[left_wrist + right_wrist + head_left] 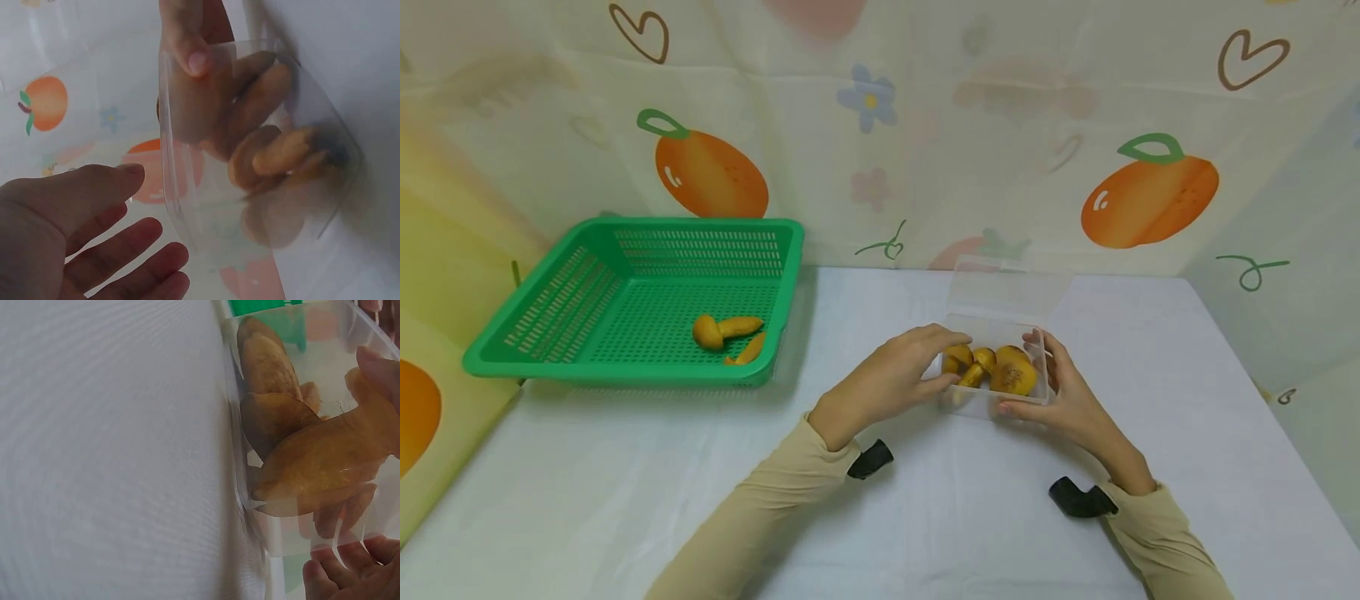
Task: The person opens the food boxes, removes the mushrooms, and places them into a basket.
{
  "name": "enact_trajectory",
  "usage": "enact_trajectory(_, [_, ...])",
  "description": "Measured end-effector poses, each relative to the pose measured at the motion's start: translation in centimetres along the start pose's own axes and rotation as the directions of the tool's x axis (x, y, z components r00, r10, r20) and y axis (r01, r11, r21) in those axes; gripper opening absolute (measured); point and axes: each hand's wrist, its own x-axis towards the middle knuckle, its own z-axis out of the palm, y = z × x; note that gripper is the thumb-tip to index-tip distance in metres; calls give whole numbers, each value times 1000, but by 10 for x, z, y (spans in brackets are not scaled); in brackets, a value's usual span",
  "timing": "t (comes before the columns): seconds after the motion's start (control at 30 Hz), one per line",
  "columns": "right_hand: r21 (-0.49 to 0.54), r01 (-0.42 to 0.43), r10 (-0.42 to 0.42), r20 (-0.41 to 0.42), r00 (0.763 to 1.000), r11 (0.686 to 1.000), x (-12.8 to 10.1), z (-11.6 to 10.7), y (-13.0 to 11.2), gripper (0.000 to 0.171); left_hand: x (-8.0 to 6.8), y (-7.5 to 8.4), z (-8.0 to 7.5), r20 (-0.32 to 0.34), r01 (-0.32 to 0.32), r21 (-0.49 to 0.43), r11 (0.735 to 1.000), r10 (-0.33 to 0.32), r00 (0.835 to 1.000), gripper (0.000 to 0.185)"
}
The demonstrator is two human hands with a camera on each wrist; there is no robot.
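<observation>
A clear plastic box (977, 402) with brown-yellow mushrooms (1013, 372) inside stands on the white table, its clear lid (1007, 287) tipped back. My right hand (1071, 404) grips the box's right end, thumb on the near wall and fingers round the far side. In the right wrist view mushrooms (319, 459) show through the wall, with the fingers (350, 569) behind. My left hand (895, 375) is at the box's left end, thumb and fingers spread near the rim. The left wrist view shows the left fingers (125, 250) apart from the wall.
A green slotted basket (647, 371) stands at the left back, a whole mushroom (722, 331) and another piece (748, 350) lying in its near right corner. Behind the table (925, 517) hangs a fruit-printed cloth (925, 167). Black bands (870, 460) are at both sleeve cuffs.
</observation>
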Motion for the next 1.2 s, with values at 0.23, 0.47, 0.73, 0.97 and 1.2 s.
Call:
enact_trajectory(0.23, [-3,-4,4,4,1000,1000,-1,0,-1,110,17,11,10,37,-18,7,1000,17,999,44])
enact_trajectory(0.47, [-3,-8,8,14,1000,1000,-1,-1,-1,111,30,20,19,84,-18,38,999,15,996,45])
enact_trajectory(0.73, [8,-3,2,16,1000,1000,-2,-1,1,107,41,25,27,112,-15,44,999,10,994,44])
enact_trajectory(0.97, [-4,13,-13,14,1000,1000,-2,-1,2,107,48,26,35,136,44,39,998,-48,990,43])
enact_trajectory(1.2, [3,19,-19,22,1000,1000,-2,-1,0,106,54,27,41,144,77,65,995,-86,986,37])
